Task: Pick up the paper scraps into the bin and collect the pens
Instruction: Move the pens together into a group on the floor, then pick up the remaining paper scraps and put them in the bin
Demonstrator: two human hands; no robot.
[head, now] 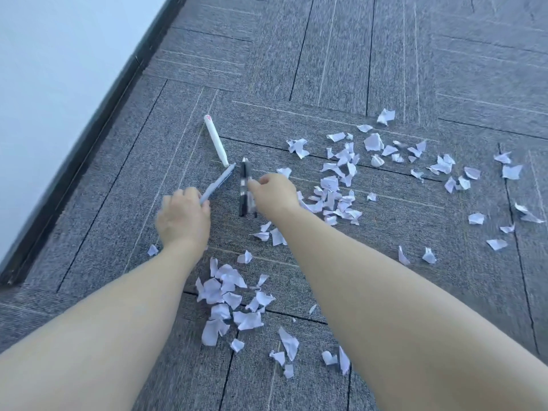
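Our right hand (274,192) pinches the black pens (246,188) at mid-frame, fingers curled against their barrels; the pens are blurred, so we cannot tell how many there are. Our left hand (182,216), just left of them, curls its fingers around the lower end of a blue pen (219,182), which slants up to the right. Above both, a white pen (216,140) lies alone on the grey carpet (385,54), its lower tip near the blue pen's. Torn paper scraps (341,185) spread from right of our right hand to the frame's right edge, with another cluster between our forearms below. A dark baseboard (89,137) runs diagonally along the wall at upper left
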